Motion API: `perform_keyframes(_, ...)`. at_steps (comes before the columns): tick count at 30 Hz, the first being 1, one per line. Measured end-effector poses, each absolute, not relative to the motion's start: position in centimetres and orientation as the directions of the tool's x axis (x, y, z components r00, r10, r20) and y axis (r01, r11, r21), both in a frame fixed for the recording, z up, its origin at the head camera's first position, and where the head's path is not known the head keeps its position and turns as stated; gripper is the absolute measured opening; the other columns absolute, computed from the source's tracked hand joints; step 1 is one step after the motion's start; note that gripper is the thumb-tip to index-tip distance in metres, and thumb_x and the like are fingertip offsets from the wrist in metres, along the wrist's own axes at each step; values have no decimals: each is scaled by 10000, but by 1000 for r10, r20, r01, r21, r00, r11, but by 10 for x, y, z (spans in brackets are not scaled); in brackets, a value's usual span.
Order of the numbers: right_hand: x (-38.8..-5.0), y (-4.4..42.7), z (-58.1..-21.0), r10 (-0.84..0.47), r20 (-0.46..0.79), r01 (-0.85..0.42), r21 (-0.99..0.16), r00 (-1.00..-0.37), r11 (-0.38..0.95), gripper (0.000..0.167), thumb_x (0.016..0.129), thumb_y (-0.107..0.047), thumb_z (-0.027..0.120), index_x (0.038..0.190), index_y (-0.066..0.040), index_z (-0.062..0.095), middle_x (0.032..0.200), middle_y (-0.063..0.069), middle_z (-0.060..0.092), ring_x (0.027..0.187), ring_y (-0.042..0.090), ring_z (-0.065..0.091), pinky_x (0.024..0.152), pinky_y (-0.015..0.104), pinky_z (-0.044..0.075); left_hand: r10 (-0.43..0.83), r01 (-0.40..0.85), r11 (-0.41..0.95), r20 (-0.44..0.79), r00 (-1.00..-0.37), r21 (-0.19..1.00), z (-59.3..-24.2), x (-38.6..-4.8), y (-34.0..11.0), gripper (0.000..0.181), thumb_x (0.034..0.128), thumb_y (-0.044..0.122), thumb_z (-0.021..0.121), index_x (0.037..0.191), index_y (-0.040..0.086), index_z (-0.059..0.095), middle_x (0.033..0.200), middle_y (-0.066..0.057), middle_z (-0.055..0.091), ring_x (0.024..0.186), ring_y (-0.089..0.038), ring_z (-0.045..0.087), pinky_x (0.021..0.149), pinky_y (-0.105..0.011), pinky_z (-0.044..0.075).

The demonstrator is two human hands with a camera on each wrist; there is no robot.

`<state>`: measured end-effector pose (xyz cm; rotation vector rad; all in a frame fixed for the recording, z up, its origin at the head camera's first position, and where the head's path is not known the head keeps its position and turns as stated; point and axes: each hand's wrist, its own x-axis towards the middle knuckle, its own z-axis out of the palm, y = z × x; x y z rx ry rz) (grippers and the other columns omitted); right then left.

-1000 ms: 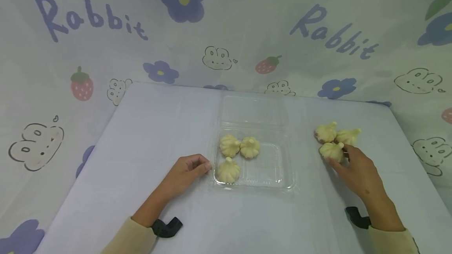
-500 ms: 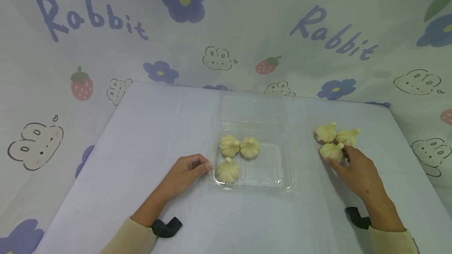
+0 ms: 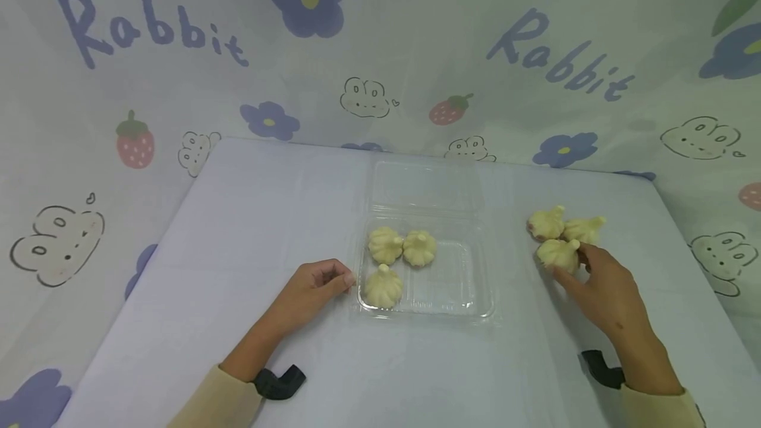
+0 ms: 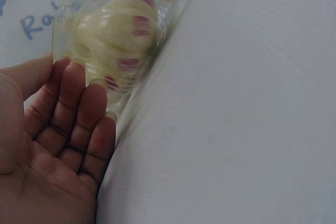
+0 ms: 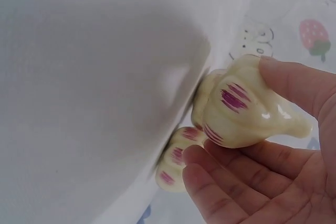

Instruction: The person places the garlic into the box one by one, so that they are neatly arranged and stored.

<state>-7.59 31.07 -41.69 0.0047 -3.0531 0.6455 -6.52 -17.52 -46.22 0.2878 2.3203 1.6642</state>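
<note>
A garlic bulb (image 3: 557, 255), pale with purple streaks in the right wrist view, is pinched between the thumb and fingers of my right hand (image 3: 612, 292). Directly behind it are two more bulbs, a left one (image 3: 545, 224) and a right one (image 3: 584, 230). A clear plastic container (image 3: 454, 312) lies with its lid folded back. Three bulbs stand inside: back left (image 3: 385, 246), back middle (image 3: 419, 248) and front left (image 3: 383, 287). At the container's left wall, my left hand (image 3: 312, 292) pinches the rim (image 4: 62, 30) between thumb and fingertips.
The open lid (image 3: 425, 185) lies flat behind the container's base. A white cloth (image 3: 255, 216) covers the table. Behind it hangs a printed curtain (image 3: 404, 18) with flowers, rabbits and strawberries. Black curved straps (image 3: 281, 383) sit at both wrists.
</note>
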Motion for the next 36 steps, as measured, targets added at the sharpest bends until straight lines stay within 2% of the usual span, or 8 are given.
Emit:
perform_keyframes(9,-70,305,-409,-18,88,-53,-419,-996,906,684,994,-346,729,1375,168,487,1250,376,573,1137,569,547,862,685,448,320,14,318,-93,-943,948,-462,-66,-176,207,1042,270,672,1019,78,746,939,-30,694,919,-193,622,808,-282,503)
perform_keyframes(20,-59,282,-390,-48,127,-97,-410,-991,907,658,960,-293,774,1385,139,516,1294,360,579,1172,548,554,898,681,444,327,25,303,-80,-942,953,-464,-67,-176,193,1042,256,674,1013,78,743,933,-34,692,908,-190,621,801,-279,506)
perform_keyframes(26,-52,267,-380,-74,151,-131,-416,-986,900,670,956,-330,785,1404,95,526,1313,327,589,1183,525,563,901,681,449,329,31,297,-72,-942,954,-465,-67,-176,195,1045,249,668,1011,72,742,934,-36,691,907,-185,621,805,-280,505)
perform_keyframes(36,-40,243,-372,-149,185,-217,-431,-971,876,618,915,-306,835,1384,-4,567,1316,218,634,1169,447,603,894,635,479,331,32,298,-72,-941,954,-465,-67,-176,202,1051,254,660,1012,73,741,938,-38,691,905,-185,616,800,-278,502)
